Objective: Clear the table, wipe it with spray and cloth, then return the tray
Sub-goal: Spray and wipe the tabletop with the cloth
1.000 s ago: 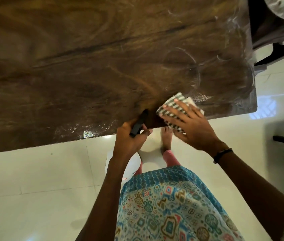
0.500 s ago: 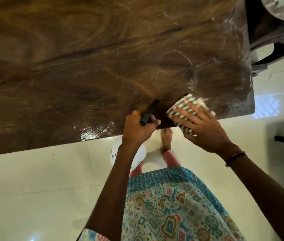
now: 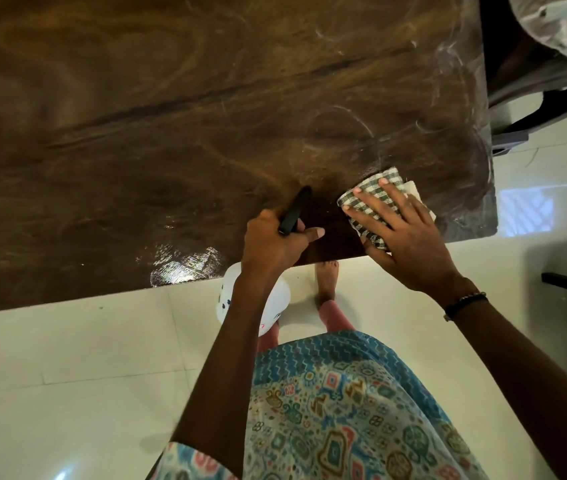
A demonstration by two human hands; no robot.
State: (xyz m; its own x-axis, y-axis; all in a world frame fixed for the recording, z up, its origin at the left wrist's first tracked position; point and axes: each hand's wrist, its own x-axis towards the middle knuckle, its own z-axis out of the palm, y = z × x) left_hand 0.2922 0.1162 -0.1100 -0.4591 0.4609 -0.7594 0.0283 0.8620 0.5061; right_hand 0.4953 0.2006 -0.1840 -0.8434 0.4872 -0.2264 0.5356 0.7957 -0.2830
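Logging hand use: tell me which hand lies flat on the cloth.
The right hand, fingers spread on the checked cloth; the left hand grips the spray bottle.

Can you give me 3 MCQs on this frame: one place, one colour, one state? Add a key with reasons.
1. Where does the cloth lie?
A. On the floor
B. On the table near its front right corner
C. Draped over the chair

2. What pattern does the cloth show?
A. Dark green and white check
B. Plain red
C. Yellow dots

3. What is the left hand doing?
A. Resting flat on the table
B. Hanging idle
C. Gripping the spray bottle

Key: B, the right hand presses it flat on the table close to that corner; A, the check shows between the fingers; C, the fingers curl round the black trigger head, with the white body below the table edge.
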